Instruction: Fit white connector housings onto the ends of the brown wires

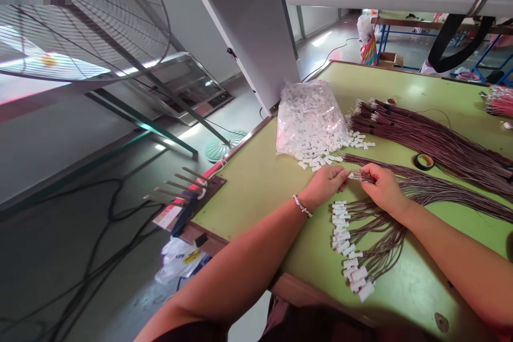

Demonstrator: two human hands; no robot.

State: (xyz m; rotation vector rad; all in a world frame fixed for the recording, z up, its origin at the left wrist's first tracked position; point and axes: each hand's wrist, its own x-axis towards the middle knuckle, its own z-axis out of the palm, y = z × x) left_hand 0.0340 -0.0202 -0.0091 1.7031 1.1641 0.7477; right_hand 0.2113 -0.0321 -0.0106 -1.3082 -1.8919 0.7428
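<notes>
Fingers pinched together, my left hand (327, 186) holds a small white connector (351, 176). Facing it, my right hand (380, 187) is closed on thin brown wires (366, 177) whose ends meet the connector. Below my hands lies a fan of brown wires (380, 240) ending in a column of white connectors (340, 227). Behind my left hand, loose white connectors (320, 161) spill from a clear plastic bag (310, 117). A strand of brown wires (425, 179) runs to the right beyond my right hand.
Thick brown wire bundles (433, 141) and a black tape roll (424, 161) lie on the green table (248, 187) at the right. Metal prongs (184, 184) stick out at its left edge. A large fan (100, 16) stands at upper left.
</notes>
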